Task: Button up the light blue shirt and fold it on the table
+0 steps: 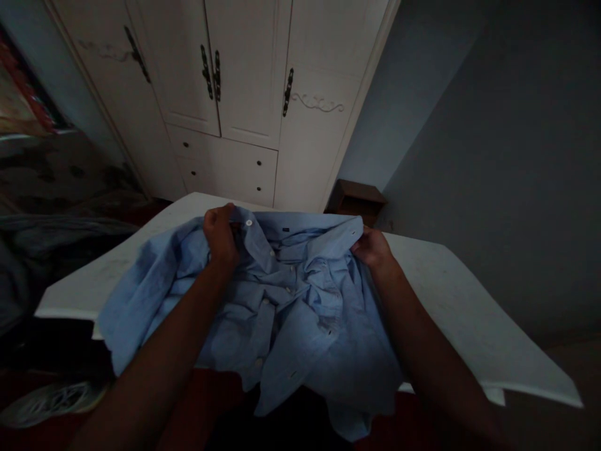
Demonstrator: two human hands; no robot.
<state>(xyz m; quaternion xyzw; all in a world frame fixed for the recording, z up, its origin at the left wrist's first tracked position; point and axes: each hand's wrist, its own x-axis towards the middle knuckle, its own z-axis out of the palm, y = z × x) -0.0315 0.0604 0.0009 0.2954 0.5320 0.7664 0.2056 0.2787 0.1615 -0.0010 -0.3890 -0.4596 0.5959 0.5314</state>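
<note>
Pale wardrobe (310,150), dark handles (288,93); brown cabinet (360,188) beside; shoe (56,401).

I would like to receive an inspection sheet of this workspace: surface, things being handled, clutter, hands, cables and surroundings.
Surface: white table, partly covered by the shirt.
Things handled: blue shirt, wrinkled, open at the collar, hanging over the near edge.
Clutter: shoe at lower left; dark cloth left of the table.
Hands: left hand and right hand grip opposite sides near the collar.
Cables: nothing seen.
Surroundings: white wardrobe, brown cabinet, grey wall.
</note>
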